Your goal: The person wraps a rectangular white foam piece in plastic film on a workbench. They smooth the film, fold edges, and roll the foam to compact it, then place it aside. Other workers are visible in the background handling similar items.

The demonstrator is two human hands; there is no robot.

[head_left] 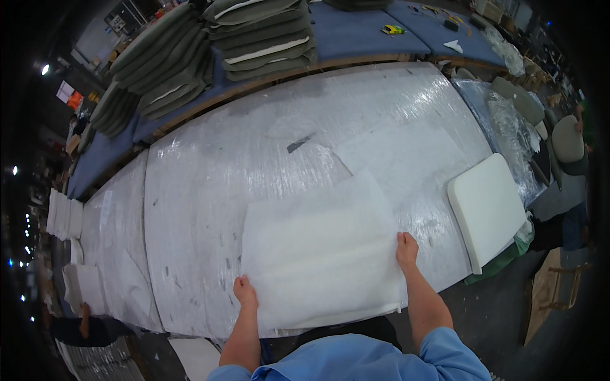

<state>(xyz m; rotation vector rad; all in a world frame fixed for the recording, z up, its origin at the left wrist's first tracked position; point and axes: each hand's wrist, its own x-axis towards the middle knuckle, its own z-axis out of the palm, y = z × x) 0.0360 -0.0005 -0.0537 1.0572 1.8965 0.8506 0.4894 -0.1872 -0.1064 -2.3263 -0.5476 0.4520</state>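
A square sheet of white fibre wadding (pixel 321 254) lies flat at the near edge of the long bench (pixel 210 190), whose top is wrapped in shiny clear plastic film. The left hand (pixel 244 293) grips the sheet's near left corner and the right hand (pixel 406 249) holds its right edge; the thumbs lie on top while the fingers are tucked beneath the wadding, so whether they are spread or pressed together cannot be told. Just right of the sheet, near but apart from it, a thick white foam cushion (pixel 486 213) rests on the bench corner and overhangs the edge. A small dark strip of tape (pixel 298 143) is stuck to the film farther up the bench. Beyond it, a second bench with a blue covering (pixel 362 32) carries stacks of grey-green cushion covers (pixel 260 35) and, farther left, more leaning piles of the same (pixel 168 60). A small yellow-and-green object (pixel 393 29) lies on the blue surface. At the far left edge stand piles of white foam pieces (pixel 63 216), with another person's hand (pixel 84 311) below them.
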